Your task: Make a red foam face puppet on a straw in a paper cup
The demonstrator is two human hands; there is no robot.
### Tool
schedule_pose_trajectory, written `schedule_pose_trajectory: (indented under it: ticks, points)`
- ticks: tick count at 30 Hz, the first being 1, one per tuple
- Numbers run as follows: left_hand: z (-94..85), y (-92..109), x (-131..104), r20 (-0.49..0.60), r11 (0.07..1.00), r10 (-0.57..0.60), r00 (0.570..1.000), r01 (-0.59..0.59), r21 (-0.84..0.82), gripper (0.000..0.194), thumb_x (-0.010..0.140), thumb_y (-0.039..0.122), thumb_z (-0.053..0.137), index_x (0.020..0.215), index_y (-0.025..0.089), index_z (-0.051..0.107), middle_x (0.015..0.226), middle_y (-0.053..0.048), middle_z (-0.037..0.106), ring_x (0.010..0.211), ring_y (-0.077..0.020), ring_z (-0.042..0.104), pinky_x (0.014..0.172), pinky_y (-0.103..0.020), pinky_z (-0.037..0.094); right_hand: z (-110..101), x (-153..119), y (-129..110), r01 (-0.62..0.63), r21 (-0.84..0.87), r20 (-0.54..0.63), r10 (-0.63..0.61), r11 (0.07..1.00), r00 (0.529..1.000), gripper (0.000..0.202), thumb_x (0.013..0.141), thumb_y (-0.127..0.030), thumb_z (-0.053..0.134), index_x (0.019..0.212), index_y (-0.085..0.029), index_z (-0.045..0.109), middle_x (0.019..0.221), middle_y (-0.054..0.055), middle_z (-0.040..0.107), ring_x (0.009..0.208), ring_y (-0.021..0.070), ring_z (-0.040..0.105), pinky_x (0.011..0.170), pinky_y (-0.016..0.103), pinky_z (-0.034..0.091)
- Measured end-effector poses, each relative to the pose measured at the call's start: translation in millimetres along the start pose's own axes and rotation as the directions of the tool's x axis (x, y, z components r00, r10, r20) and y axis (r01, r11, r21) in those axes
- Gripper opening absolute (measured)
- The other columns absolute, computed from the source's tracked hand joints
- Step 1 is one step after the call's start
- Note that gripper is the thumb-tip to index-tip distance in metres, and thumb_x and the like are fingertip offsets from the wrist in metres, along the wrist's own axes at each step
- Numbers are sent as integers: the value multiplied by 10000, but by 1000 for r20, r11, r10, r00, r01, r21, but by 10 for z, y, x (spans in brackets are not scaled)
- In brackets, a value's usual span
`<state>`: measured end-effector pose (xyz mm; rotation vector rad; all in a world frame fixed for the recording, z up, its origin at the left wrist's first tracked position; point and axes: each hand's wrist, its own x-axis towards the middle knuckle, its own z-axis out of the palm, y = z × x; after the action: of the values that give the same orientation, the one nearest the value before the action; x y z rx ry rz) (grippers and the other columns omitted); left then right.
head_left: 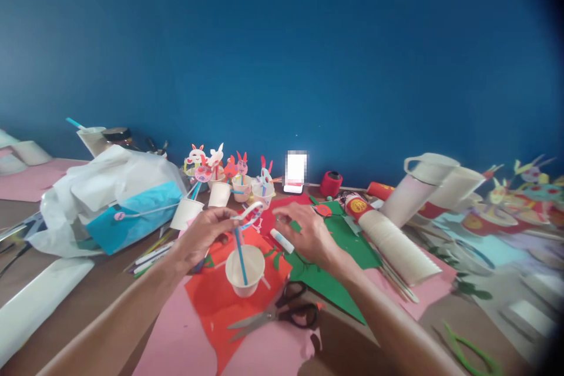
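Observation:
My left hand [209, 232] pinches a small white paper cutout [252, 211] with coloured markings at the top of a blue straw [241, 255]. The straw stands tilted in a white paper cup [253, 292], which rests on orange paper [205, 305]. To the right, my right hand [308, 234] hovers with curved fingers apart and nothing visible in them. Just beside its fingertips lies a white glue stick [282, 241]. Black-handled scissors [275, 314] lie open below the cup.
Several decorated cups [241, 189] with paper animal faces stand behind. A plastic bag [110, 188] fills the left. Green paper [328, 288], a sleeve of stacked cups [396, 241] and a large jug [414, 188] are on the right. A lit phone [294, 188] leans near the blue wall.

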<state>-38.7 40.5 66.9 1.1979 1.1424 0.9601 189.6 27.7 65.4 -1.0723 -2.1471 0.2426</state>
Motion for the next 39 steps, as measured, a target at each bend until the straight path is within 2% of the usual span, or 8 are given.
schedule_pose_trajectory:
  ticks: [2,6,18,22,24,27,32,39]
  points:
    - [-56,-29,17,-34,999,13,999,-14,-52,210,655,269,682,814,145,624,676,5,578,534,-66,492,468,-163,375,-59,-266,31,-10,-58,206,21,998,978,216,863,-249,429,877,-200,639,789,38,629,768,156,555,743,275,380]
    - [-130,-74,52,-65,991,11,998,-20,-133,227,640,243,703,826,130,639,682,1,582,498,-43,468,436,-142,361,-93,-727,35,19,-90,603,39,996,796,169,786,-304,548,910,-236,639,859,28,604,823,165,545,727,252,390]
    - [-161,-118,40,-10,954,-8,1000,5,-301,158,649,200,705,764,130,622,653,14,571,526,-45,476,460,-147,382,18,-706,-181,117,-286,727,136,951,673,166,706,-248,598,856,-178,583,880,67,620,778,219,569,691,307,389]
    - [-175,-165,68,3,928,-20,1000,20,-371,165,631,171,713,759,118,623,644,7,565,527,-49,477,455,-150,375,-90,-683,-25,-61,-109,758,122,992,640,207,659,-260,599,860,-213,608,772,12,640,704,177,571,601,254,374]
    - [-210,-203,85,13,918,-7,1000,12,-396,168,637,170,708,773,115,625,647,4,560,524,-52,471,457,-157,376,-147,-711,159,-247,-9,820,149,969,553,187,645,-244,594,826,-208,625,691,-3,627,606,140,549,525,224,356]
    - [-272,-262,107,14,907,18,1000,-10,-422,160,649,172,701,776,118,621,654,6,549,539,-57,466,481,-170,384,-207,-756,476,-644,235,905,77,728,418,242,664,-319,610,838,-151,599,701,31,616,597,127,554,513,210,379]
    - [-291,-300,136,23,914,20,1000,-9,-406,158,653,183,695,773,128,608,690,-5,578,548,-62,467,499,-180,380,-196,-678,673,-735,555,810,-52,390,584,750,503,-506,743,1112,-185,446,764,38,599,606,116,528,513,201,352]
    - [-252,-296,160,24,904,5,1000,6,-427,175,632,160,709,747,134,580,656,15,574,535,-56,478,487,-168,398,87,-251,301,-577,612,744,-147,541,652,660,620,-659,576,1012,-133,502,779,28,504,666,121,435,594,239,346]
